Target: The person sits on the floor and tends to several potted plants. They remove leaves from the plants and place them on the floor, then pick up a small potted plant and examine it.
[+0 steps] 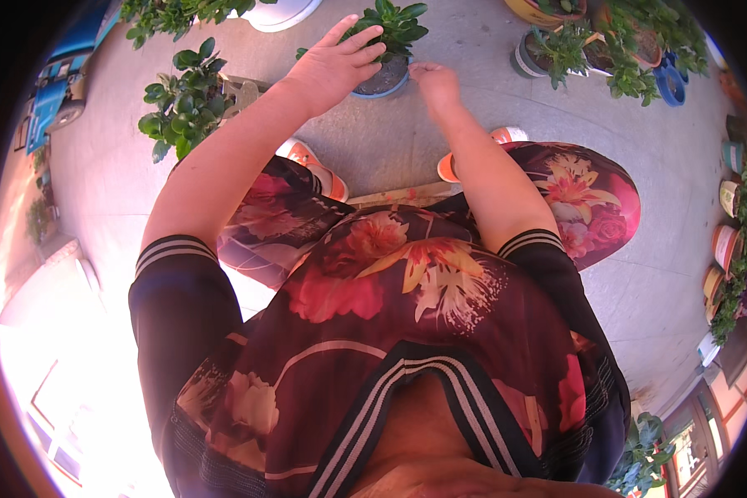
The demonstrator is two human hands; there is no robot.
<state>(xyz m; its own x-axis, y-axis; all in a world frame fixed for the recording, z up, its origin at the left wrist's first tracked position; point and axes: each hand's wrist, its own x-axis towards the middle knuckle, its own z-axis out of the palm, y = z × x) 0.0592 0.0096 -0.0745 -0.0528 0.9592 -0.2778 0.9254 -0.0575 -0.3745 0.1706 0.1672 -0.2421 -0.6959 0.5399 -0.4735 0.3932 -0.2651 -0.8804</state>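
A leafy green plant (393,25) grows in dark soil (389,73) inside a round pot with a blue rim (383,94), on the floor ahead of me. My left hand (339,62) is spread over the pot's left side, fingers apart beside the leaves and above the soil. It hides part of the pot and holds nothing that I can see. At the pot's right edge is my right hand (437,84), its fingers bent inward and the fingertips close to the rim. Whether they pinch something there is hidden.
A broad-leaved plant (183,103) stands to the left, near my shoe (314,168). Potted plants (560,53) and a blue pot (670,81) cluster at the upper right. More pots (725,243) line the right edge. A blue vehicle (53,93) is at the far left.
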